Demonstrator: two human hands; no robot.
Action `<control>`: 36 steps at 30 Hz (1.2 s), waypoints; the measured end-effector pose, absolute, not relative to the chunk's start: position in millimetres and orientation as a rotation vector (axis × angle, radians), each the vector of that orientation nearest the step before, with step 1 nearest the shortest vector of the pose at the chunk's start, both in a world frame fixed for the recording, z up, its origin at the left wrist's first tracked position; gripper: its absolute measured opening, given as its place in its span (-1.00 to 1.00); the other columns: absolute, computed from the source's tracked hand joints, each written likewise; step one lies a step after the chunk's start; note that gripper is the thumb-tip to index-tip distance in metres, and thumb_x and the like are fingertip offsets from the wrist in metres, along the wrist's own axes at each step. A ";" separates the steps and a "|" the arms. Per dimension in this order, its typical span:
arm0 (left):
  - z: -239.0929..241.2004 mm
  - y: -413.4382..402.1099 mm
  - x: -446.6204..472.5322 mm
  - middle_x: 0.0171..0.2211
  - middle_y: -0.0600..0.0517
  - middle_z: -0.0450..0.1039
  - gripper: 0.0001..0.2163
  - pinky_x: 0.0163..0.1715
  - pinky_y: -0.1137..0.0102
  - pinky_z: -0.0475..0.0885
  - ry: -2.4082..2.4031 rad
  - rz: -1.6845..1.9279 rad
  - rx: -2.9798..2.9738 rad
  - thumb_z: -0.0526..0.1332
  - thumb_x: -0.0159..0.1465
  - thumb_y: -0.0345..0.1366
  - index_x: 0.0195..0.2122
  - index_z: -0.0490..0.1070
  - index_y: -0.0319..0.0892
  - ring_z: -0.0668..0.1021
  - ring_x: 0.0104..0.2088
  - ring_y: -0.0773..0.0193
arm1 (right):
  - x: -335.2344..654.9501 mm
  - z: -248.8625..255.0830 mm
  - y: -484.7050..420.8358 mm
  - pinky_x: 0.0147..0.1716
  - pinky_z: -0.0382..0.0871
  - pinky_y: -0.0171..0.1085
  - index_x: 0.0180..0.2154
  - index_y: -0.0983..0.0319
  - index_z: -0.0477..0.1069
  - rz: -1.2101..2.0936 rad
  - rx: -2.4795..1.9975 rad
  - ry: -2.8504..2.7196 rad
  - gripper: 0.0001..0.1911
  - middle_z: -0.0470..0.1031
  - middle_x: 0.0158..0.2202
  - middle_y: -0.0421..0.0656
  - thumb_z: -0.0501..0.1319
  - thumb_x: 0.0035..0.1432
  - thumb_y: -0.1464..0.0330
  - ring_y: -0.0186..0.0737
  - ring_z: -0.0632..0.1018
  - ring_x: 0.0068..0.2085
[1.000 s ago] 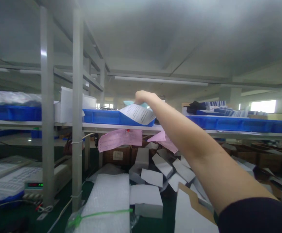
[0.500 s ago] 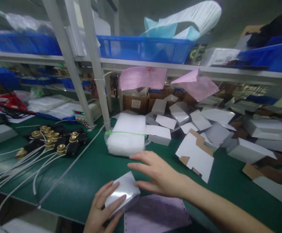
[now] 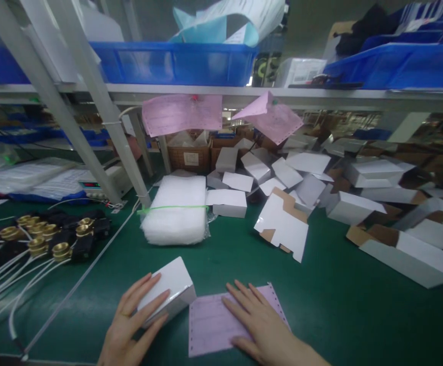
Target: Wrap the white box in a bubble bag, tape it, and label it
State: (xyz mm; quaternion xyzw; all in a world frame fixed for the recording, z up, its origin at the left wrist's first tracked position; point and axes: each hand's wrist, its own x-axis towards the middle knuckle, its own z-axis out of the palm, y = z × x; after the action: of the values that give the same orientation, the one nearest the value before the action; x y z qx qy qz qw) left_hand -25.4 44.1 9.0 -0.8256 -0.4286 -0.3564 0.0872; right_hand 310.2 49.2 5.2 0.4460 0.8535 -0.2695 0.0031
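My left hand (image 3: 129, 320) rests on a small white box (image 3: 170, 287) at the near edge of the green table, fingers wrapped over its top and side. Just right of it, my right hand (image 3: 257, 317) lies flat with fingers spread on a pink perforated sheet (image 3: 209, 325). Box and sheet touch each other at the box's right corner.
A banded stack of white foam bags (image 3: 175, 213) sits behind the box. Brass-tipped black parts with white cables (image 3: 46, 239) lie left. Several white cartons (image 3: 351, 203) are heaped right and back. Grey posts (image 3: 91, 96) carry a shelf with blue bins (image 3: 175, 63) and hanging pink slips (image 3: 183, 114).
One second ago my right arm reached up to papers in the blue bin. The view has since dropped to the table; my right hand now presses a pink sheet beside the box.
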 end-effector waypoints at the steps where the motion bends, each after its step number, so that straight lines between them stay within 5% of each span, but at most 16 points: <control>1: 9.5 46.5 -23.5 0.24 -0.09 0.31 -0.70 0.14 0.12 0.48 -1.270 -1.078 -2.460 0.15 0.41 -0.36 0.15 0.38 -0.04 0.34 0.27 0.04 | 325.4 -4.0 52.3 0.39 -0.16 0.21 0.42 0.13 0.03 -0.739 1.521 2.669 -0.29 -0.17 0.44 -0.10 0.25 0.39 0.18 0.08 -0.09 0.43; 9: 20.0 58.0 20.7 0.23 -0.03 0.36 -0.71 0.15 0.18 0.50 -1.159 -1.142 -2.646 0.14 0.42 -0.34 0.13 0.41 0.04 0.32 0.31 0.13 | 400.6 -31.6 119.9 0.17 0.27 0.37 0.14 0.56 0.42 0.010 2.187 2.680 -0.48 0.33 0.19 0.38 0.09 0.27 0.36 0.45 0.38 0.19; 12: 28.7 61.4 31.0 0.19 -0.02 0.42 -0.75 0.12 0.21 0.53 -1.132 -1.155 -2.733 0.12 0.45 -0.27 0.10 0.44 0.05 0.40 0.25 0.15 | 375.2 -4.5 130.6 0.11 0.36 0.29 0.11 0.46 0.44 0.056 2.089 2.880 -0.55 0.39 0.16 0.28 0.06 0.25 0.45 0.33 0.45 0.10; 19: 50.2 117.0 11.5 0.00 -0.10 0.54 -0.77 0.05 0.15 0.54 -1.431 -1.191 -2.404 0.09 0.45 -0.26 0.00 0.48 -0.14 0.56 0.03 0.12 | 263.0 64.8 169.9 0.16 0.34 -0.26 0.10 0.32 0.43 0.031 1.718 3.320 -0.73 0.44 0.08 0.00 0.17 0.41 0.45 -0.14 0.42 0.11; 23: 54.1 167.1 2.5 0.08 -0.20 0.49 -0.70 0.16 0.02 0.45 -1.466 -1.010 -2.412 0.10 0.43 -0.31 0.11 0.42 -0.27 0.51 0.10 0.03 | 215.7 81.2 205.8 0.02 0.38 -0.17 0.01 0.32 0.50 0.077 1.578 3.312 -0.79 0.49 -0.01 -0.01 0.31 0.36 0.43 -0.04 0.46 0.00; 28: 61.2 192.7 3.1 0.03 -0.16 0.51 -0.75 0.08 0.03 0.49 -1.443 -0.768 -2.470 0.13 0.41 -0.40 0.07 0.46 -0.28 0.54 0.05 0.04 | 200.3 84.4 223.4 -0.14 0.33 -0.13 -0.32 0.37 0.58 0.153 1.501 3.202 -0.86 0.53 -0.26 0.03 0.30 0.33 0.50 0.04 0.50 -0.13; 36: 77.0 193.3 7.1 -0.24 0.00 0.53 -0.87 -0.08 0.18 0.53 -1.466 -0.694 -2.409 0.16 0.42 -0.38 -0.20 0.49 -0.27 0.58 -0.15 0.19 | 212.8 86.8 213.7 -0.19 0.24 -0.22 -0.31 0.30 0.57 0.050 1.495 3.270 -0.82 0.54 -0.29 -0.08 0.25 0.38 0.50 -0.10 0.51 -0.17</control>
State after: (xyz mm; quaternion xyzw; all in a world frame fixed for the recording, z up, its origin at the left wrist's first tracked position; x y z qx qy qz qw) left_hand 7.1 193.3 77.0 -0.8238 -0.5012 -0.2371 0.1184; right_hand 212.8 213.7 86.8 0.4051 0.8860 0.0136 -0.2251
